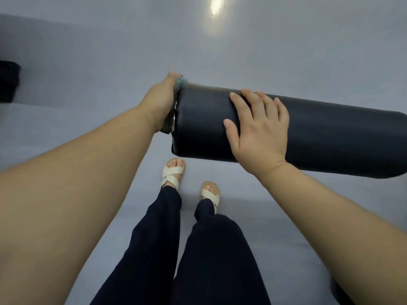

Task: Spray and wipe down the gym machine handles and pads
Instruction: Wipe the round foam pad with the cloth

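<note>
1. One black cylindrical pad lies crosswise in the air under the right hand and runs off to that hand's right, out past the picture's edge.
2. One teal cloth is sandwiched between the left hand and the pad's blunt end. Only a thin strip of it shows along the hand's edge.
3. Two hands are in view. The left hand lies flat against the end of the pad with its fingers stretched upward, pressing the cloth onto it.
4. The right hand rests palm-down on top of the pad, just to the right of the left hand. Its fingers are straight and spread, and it grips nothing.
5. Two feet in pale crossed-strap sandals stand on the floor below both hands, with two dark trouser legs above them.
6. One dark object sits at the picture's border, well to the left of the left hand, and is too cut off to identify.
7. The grey floor spreads bare beyond the left hand and beyond the pad's far side. One bright glare shows well beyond the right hand.
</note>
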Demonstrator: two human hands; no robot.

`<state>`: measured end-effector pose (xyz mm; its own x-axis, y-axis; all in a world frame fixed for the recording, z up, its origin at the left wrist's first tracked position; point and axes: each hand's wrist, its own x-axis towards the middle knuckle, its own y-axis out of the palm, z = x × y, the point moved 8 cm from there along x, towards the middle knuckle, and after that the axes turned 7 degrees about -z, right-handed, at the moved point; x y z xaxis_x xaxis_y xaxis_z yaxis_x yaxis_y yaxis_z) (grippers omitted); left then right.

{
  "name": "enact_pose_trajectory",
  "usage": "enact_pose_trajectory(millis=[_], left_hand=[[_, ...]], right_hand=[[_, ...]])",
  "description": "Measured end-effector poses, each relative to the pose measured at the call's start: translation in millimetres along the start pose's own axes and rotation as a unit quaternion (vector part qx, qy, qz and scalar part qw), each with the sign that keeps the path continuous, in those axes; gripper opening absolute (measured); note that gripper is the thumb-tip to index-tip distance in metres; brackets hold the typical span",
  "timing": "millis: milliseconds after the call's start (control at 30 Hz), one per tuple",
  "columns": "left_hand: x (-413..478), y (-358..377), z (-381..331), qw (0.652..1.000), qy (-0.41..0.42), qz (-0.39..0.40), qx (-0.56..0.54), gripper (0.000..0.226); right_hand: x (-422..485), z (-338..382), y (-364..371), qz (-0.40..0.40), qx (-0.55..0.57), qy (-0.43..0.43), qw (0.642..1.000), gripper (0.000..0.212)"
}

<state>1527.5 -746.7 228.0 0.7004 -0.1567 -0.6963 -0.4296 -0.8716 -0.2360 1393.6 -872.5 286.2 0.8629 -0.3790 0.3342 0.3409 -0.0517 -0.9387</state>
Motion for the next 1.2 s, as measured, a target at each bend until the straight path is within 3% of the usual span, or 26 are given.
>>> enact_pose_trajectory(millis=[100,233,300,433,567,633,767,900,1000,1200], left_hand=[[-2.8,-0.8,36.4,0.997,-0.071,-0.005,-0.034,0.026],[-19.7,0.8,75.5,0.977,-0.132,-0.013,-0.167,0.016],[-32.8,-5.2,75.6,0.976,-0.088,-0.056,-0.192,0.014],[-66.7,-9.0,38.9,0.981,0.122,-0.099,-0.117,0.03],[-50.0,-5.1,8.4,0.976,0.192,-0.098,-0.016,0.029],[-26.2,-5.1,3.7,0.986,0.145,-0.079,-0.004,0.024],[0.0,3.8,33.8,0.993,-0.064,0.001,-0.099,0.018],[-8.5,-1.3,51.9,0.989,-0.109,-0.025,-0.092,0.014],[-25.0,-13.4,46.8,0.99,-0.064,-0.078,-0.094,0.019],[-63.3,-9.4,-7.2,0.991,0.092,-0.089,-0.029,0.035]], right_hand=[[-1.2,0.4,0.0,-0.004,-0.003,0.001,1.0,0.05],[-1.0,-0.1,1.4,-0.003,-0.005,0.001,1.0,0.05],[-0.9,-0.4,0.6,-0.014,-0.008,0.001,1.0,0.05],[-0.8,-0.1,-0.6,-0.019,-0.006,0.0,1.0,0.05],[-0.6,-0.5,-0.8,-0.018,0.0,0.002,1.0,0.05],[-1.1,-0.2,-0.8,-0.021,-0.004,0.003,1.0,0.05],[-1.1,-0.4,-0.4,-0.011,0.001,0.005,1.0,0.05],[-0.7,-0.9,0.2,0.007,0.005,0.004,1.0,0.049],[-0.6,0.2,-0.2,0.018,0.003,-0.002,1.0,0.05],[3.6,-1.4,-0.8,0.088,0.006,0.015,0.996,0.052]])
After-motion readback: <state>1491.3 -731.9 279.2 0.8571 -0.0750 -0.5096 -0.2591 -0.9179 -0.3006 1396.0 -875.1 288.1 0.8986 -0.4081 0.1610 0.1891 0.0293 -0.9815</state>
